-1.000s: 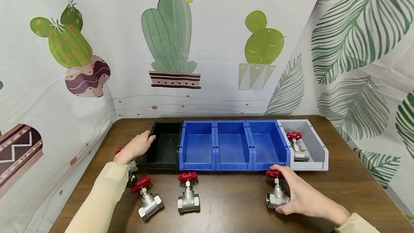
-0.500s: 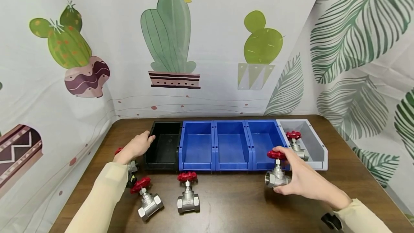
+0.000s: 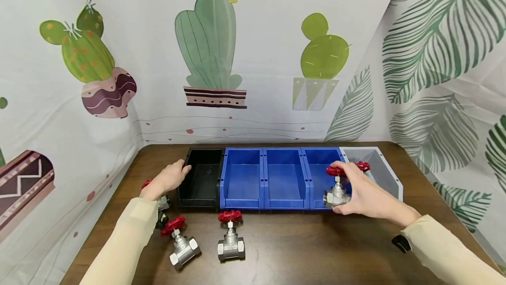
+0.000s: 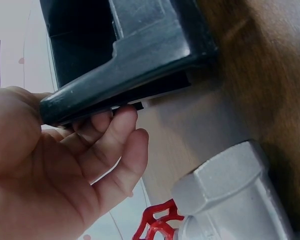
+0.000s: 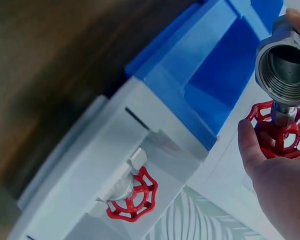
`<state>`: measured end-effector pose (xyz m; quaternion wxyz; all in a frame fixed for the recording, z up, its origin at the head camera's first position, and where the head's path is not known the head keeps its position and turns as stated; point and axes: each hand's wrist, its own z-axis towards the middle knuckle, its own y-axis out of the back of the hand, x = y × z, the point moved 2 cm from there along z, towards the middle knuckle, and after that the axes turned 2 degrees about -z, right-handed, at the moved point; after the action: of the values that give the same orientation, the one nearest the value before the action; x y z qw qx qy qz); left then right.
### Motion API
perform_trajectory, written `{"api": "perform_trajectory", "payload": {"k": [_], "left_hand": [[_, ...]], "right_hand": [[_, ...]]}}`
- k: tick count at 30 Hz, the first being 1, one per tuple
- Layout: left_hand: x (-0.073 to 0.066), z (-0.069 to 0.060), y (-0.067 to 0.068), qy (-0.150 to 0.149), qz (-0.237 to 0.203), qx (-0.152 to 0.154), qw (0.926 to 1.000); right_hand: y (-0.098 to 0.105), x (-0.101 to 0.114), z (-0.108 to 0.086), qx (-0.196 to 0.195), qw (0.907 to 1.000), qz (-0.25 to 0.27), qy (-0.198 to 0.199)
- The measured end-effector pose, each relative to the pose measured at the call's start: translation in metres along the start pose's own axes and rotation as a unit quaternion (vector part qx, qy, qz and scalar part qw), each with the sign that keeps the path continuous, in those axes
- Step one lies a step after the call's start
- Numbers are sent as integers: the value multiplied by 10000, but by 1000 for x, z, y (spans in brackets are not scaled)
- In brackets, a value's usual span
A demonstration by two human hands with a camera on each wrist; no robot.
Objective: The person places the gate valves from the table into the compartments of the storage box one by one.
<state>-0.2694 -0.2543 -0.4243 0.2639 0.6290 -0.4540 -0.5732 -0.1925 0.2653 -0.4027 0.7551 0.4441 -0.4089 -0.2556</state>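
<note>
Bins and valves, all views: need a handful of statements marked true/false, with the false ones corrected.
1. The right hand holds a valve. True.
2. That valve's handwheel is blue. False: it is red.
3. The left hand grips the black bin. True.
4. Four bins in the row are blue. False: there are three blue bins.
5. A second valve sits in the gray bin. True.
6. In the head view, the gray bin is at the row's left end. False: it is at the right end.
</note>
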Motion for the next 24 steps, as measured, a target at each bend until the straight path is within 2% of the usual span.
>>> {"api": "perform_trajectory", "payload": {"k": [8,17,24], "left_hand": [[0,1,0,-19,25,-73,10000],[0,3,-1,-51,-33,-56,10000],[1,2,-1,-86,16,-131,9999]], "right_hand": [[-3,-10,24,253,9990,263,-270],[-4,-25,39,589,9975,15,-397],[-8,-34,47,574,9977,-35,-363]]}}
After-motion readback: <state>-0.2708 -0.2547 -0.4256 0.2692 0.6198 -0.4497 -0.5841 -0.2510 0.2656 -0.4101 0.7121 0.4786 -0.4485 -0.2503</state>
